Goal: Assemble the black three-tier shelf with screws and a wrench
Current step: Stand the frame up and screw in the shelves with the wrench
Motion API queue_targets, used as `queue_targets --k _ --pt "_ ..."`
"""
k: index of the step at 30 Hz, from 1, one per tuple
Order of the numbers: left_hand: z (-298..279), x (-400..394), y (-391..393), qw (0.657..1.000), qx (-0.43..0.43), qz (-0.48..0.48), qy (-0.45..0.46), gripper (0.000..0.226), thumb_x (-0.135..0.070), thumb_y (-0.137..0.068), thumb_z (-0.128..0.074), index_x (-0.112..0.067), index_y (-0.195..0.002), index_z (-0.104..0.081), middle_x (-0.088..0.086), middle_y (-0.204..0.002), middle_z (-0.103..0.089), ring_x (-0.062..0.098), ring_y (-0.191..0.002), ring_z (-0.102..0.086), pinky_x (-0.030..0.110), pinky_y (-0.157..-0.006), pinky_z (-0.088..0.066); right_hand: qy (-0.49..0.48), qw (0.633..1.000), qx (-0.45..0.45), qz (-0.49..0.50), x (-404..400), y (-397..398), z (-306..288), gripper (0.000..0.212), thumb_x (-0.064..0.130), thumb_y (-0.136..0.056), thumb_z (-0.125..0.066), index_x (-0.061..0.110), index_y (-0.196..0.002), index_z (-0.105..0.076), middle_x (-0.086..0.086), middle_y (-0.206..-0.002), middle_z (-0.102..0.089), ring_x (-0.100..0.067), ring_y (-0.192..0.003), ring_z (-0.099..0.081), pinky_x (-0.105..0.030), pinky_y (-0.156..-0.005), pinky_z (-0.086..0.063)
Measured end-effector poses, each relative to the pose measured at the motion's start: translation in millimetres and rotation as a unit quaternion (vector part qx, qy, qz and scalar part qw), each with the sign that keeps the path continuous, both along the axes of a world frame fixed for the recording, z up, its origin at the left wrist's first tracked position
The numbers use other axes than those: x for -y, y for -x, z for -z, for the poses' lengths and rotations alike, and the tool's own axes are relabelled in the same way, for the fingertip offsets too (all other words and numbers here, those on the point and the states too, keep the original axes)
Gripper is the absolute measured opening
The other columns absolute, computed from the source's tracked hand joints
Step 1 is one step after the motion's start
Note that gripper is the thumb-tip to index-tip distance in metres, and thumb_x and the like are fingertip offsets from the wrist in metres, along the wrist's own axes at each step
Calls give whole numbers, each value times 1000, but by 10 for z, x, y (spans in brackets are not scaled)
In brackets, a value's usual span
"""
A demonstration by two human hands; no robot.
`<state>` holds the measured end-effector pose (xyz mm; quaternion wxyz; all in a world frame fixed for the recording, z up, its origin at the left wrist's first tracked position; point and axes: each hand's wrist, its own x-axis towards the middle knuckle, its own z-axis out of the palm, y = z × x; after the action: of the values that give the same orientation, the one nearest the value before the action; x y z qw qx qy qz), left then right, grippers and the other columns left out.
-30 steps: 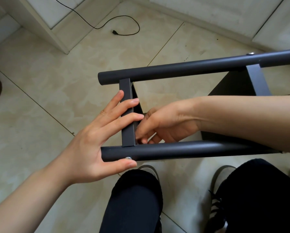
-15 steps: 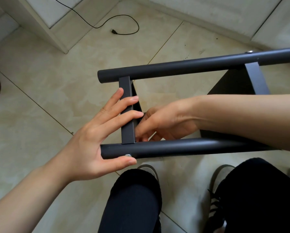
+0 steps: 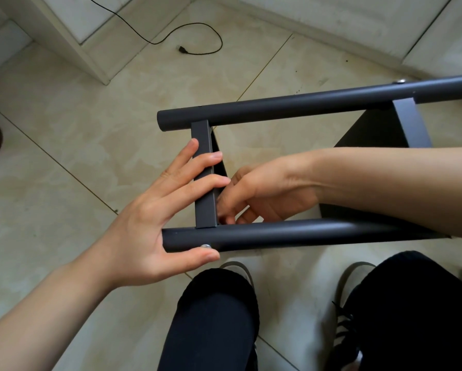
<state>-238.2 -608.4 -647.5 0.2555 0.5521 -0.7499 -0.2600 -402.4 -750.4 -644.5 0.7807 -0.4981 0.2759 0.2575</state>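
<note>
The black shelf frame lies on its side over my knees, with a far round tube (image 3: 304, 105) and a near round tube (image 3: 304, 234) joined by a flat crossbar (image 3: 201, 135). My left hand (image 3: 149, 223) lays straight fingers across the crossbar, its thumb pressed under the near tube beside a silver screw head (image 3: 205, 246). My right hand (image 3: 264, 191) reaches between the tubes with its fingers curled at the inner corner where the crossbar meets the near tube. Anything in those fingers is hidden.
A second crossbar (image 3: 411, 121) and a black shelf panel (image 3: 371, 132) sit to the right, with another screw (image 3: 400, 81) in the far tube. A black cable (image 3: 197, 36) lies on the tiled floor. My knees (image 3: 216, 317) are just below the frame.
The frame and both hands have barely moved. My right hand's fingers stay at the same corner behind the crossbar.
</note>
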Motion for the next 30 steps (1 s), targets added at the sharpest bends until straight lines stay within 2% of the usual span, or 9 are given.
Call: queue_targets --k 5,11,15,18,20,25,30 --pt "5 -4 -1 1000 -2 -1 0 69 -55 -90 -63 -19 -145 -44 1 -163 -31 28 -156 -10 33 -123 -19 33 999 4 5 -33 -17 33 13 12 -94 -58 10 -84 -65 -1 -66 -59 -15 -66 -57 -23 -59 -53" --pt "-10 0 13 1000 0 -1 -1 66 -55 -90 -62 -20 -144 -45 1 -163 -31 27 -156 -10 31 -123 -19 9 1000 1 -8 24 11 4 15 15 -95 -59 13 -83 -68 0 -69 -61 -12 -66 -59 -24 -61 -53" --pt "-15 -3 14 1000 2 -2 -5 68 -56 -90 -61 -17 -143 -45 3 -162 -31 27 -156 -10 32 -124 -18 28 1000 9 8 -46 -21 29 10 11 -95 -57 7 -92 -66 -3 -70 -60 -15 -66 -58 -22 -59 -54" --pt "-12 2 19 1000 1 0 -3 69 -56 -90 -61 -16 -144 -44 3 -162 -31 28 -156 -10 32 -124 -18 5 1000 10 9 -23 -2 14 16 11 -95 -56 10 -83 -66 -2 -69 -60 -15 -65 -58 -22 -58 -54" --pt "-8 0 19 1000 0 0 -2 68 -56 -91 -61 -17 -144 -44 3 -162 -31 28 -156 -10 33 -124 -18 5 1000 3 -1 -4 12 -5 15 14 -95 -56 11 -84 -66 -2 -70 -60 -14 -66 -57 -23 -59 -53" --pt "1 -1 8 1000 3 2 2 69 -56 -91 -61 -17 -144 -44 2 -163 -31 29 -156 -10 35 -124 -18 57 998 14 0 -58 -11 23 21 10 -95 -56 10 -75 -62 -1 -64 -58 -13 -62 -54 -21 -56 -50" --pt "5 -2 6 1000 1 0 3 69 -56 -91 -62 -16 -144 -45 3 -163 -31 28 -156 -10 33 -124 -18 102 995 14 -16 -57 -15 26 25 14 -96 -57 11 -71 -59 0 -63 -54 -14 -63 -48 -25 -61 -43"
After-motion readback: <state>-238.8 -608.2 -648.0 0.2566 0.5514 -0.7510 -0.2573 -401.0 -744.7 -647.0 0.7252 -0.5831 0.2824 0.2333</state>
